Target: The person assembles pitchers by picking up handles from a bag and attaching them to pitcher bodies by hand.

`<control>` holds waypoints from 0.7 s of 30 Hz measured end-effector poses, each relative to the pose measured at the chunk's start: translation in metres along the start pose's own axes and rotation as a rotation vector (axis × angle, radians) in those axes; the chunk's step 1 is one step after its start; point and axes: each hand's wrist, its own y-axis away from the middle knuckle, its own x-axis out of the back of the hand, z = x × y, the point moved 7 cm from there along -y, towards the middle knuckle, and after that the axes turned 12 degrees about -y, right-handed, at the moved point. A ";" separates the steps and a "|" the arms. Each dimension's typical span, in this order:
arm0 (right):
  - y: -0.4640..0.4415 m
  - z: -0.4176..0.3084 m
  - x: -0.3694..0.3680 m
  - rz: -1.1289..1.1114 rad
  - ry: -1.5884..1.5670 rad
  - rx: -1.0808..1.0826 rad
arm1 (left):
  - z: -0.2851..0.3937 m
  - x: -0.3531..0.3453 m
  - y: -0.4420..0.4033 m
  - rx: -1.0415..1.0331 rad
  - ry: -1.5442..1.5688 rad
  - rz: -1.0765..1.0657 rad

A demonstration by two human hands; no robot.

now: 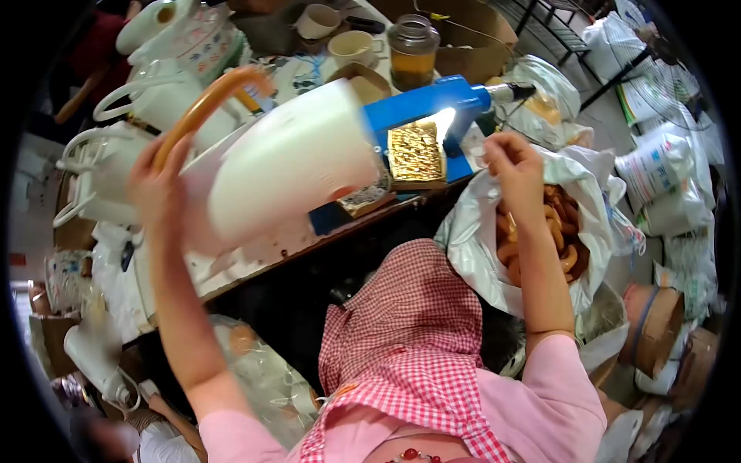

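My left hand (158, 181) is closed around the curved orange-brown handle (202, 108) of a white jug-like vessel (293, 162), which is tilted on its side above the bench and blurred by motion. My right hand (515, 166) is raised with its fingers pinched together. Whether something small is between them I cannot make out. It is just right of a blue machine (424, 104) with a bright lamp. A tray of small brass-coloured pieces (417, 153), probably screws, lies under the lamp. Below my right hand, a white plastic bag (475, 239) holds many brown curved handles (570, 258).
More white vessels (100, 181) with white handles stand at the left. A glass jar of amber liquid (414, 58) and a cream mug (353, 48) are at the back. A fan (671, 85) and sacks (656, 174) are at the right. Another person (166, 440) sits lower left.
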 end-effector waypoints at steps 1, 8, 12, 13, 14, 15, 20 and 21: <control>0.005 0.016 0.005 -0.052 0.047 -0.085 | -0.009 0.020 0.021 0.220 0.052 0.020; -0.028 0.037 -0.096 -0.274 0.855 0.335 | -0.108 0.141 0.116 0.359 0.102 0.186; -0.048 0.094 -0.117 -0.384 1.373 0.401 | -0.149 0.148 0.177 0.459 0.158 0.222; -0.048 0.099 -0.119 -0.397 1.414 0.451 | -0.147 0.143 0.189 0.463 0.168 0.214; -0.049 0.103 -0.118 -0.419 1.412 0.470 | -0.142 0.143 0.197 0.464 0.170 0.249; -0.049 0.102 -0.116 -0.416 1.388 0.536 | -0.140 0.143 0.201 0.441 0.212 0.251; -0.051 0.093 -0.122 -0.518 1.478 0.505 | -0.138 0.142 0.202 0.402 0.256 0.263; -0.048 0.089 -0.124 -0.518 1.460 0.544 | -0.139 0.142 0.203 0.407 0.233 0.267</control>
